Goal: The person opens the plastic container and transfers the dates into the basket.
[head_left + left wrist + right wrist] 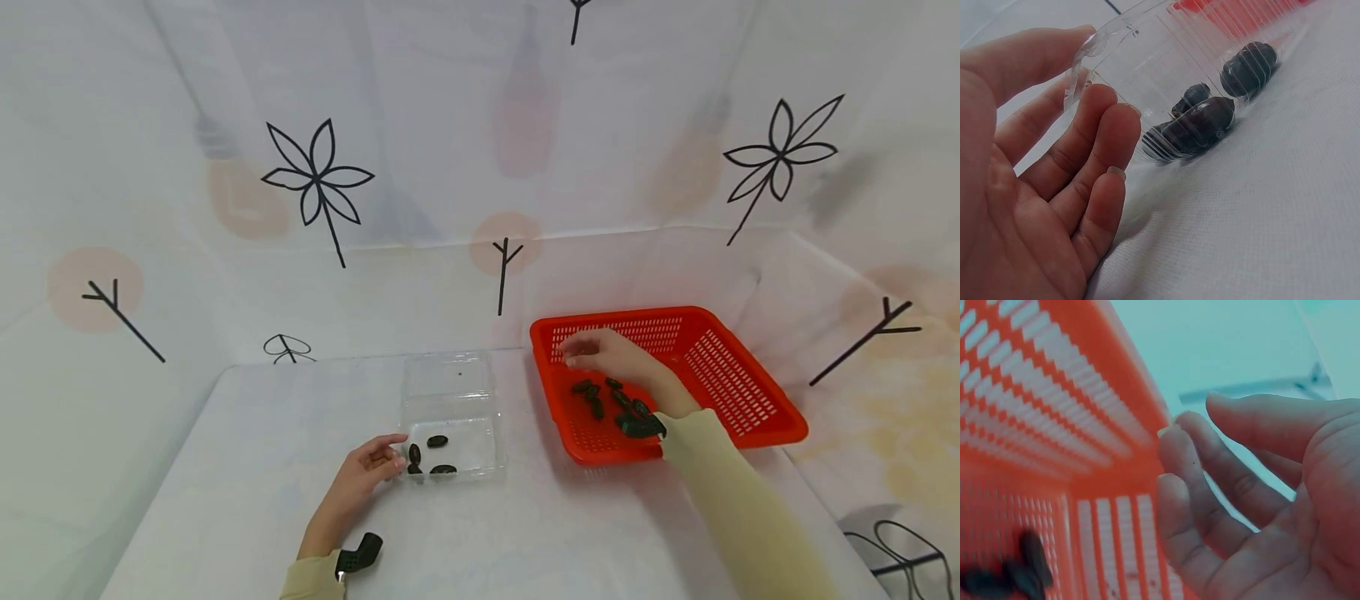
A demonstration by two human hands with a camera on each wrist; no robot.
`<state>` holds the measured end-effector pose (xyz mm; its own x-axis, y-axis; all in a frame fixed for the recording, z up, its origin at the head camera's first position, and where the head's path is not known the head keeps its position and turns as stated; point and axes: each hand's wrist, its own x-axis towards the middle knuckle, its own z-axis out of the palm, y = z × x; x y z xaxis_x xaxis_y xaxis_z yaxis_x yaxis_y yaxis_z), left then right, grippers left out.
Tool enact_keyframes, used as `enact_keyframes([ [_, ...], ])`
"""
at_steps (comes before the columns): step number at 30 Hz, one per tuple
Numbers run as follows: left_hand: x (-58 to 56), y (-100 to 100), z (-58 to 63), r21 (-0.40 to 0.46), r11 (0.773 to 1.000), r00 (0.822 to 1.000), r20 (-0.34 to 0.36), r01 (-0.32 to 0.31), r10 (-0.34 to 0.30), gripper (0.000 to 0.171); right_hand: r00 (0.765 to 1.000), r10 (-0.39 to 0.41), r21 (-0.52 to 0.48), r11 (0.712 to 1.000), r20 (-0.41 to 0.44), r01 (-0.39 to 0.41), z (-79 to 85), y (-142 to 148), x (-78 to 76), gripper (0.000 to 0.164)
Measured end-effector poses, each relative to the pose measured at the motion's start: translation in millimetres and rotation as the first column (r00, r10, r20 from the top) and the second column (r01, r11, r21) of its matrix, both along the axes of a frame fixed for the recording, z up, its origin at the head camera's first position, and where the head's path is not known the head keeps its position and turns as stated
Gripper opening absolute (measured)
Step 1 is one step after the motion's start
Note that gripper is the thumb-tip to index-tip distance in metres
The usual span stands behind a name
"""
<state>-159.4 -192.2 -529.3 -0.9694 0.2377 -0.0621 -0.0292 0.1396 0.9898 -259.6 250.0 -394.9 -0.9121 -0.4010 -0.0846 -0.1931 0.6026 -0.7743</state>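
A hinged clear plastic box lies with its lid folded back on the table. Several dark, glossy oval pieces, like dates, lie inside it. At its near left corner, my left hand holds the rim between thumb and index finger; the other fingers bend beside the wall. My right hand hovers inside the red basket, near its far left wall, with fingers loosely bent and nothing visible between them. More dark oval pieces are on the basket floor below that hand.
A white cloth covers the table. Behind it hangs a pale curtain with printed flowers and twigs. The basket's slotted walls rise around the right hand. Dark wrist devices sit at both cuffs.
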Motion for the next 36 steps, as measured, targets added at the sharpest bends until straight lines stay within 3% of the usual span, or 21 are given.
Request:
enact_keyframes([
  [5, 1.0, -0.1, 0.6, -0.005, 1.000, 1.000, 0.013, -0.009, 0.009, 0.044, 0.998, 0.052, 0.049, 0.998, -0.038, -0.050, -3.2, -40.5, -2.0, 0.024],
  [9, 1.9, 0.4, 1.4, -0.015, 1.000, 0.999, 0.030, -0.022, 0.023, 0.044, 0.991, 0.137, 0.048, 0.990, -0.012, -0.136, -5.7, -69.9, -3.5, 0.022],
  [17, 2.4, 0.4, 1.5, 0.002, 1.000, 1.000, -0.017, 0.001, -0.001, 0.043, 0.939, 0.341, 0.062, 0.937, 0.042, -0.343, -9.8, -116.9, -6.6, 0.024],
  [22, 1.9, -0.1, 2.7, 0.008, 1.000, 1.000, -0.017, 0.026, -0.026, 0.045, 0.923, 0.373, 0.047, 0.924, 0.096, -0.379, -15.9, -139.5, -8.2, 0.024],
  [26, 1.4, 0.7, 2.0, 0.003, 1.000, 1.000, 0.006, 0.005, -0.005, 0.045, 0.910, 0.393, 0.058, 0.913, 0.130, -0.403, -25.6, -155.4, -10.3, 0.024],
  [36, 2.0, 2.7, -0.4, -0.002, 1.000, 1.000, 0.003, -0.021, 0.021, 0.044, 0.850, 0.499, 0.093, 0.851, 0.166, -0.517, -43.6, -191.8, -5.7, 0.028],
])
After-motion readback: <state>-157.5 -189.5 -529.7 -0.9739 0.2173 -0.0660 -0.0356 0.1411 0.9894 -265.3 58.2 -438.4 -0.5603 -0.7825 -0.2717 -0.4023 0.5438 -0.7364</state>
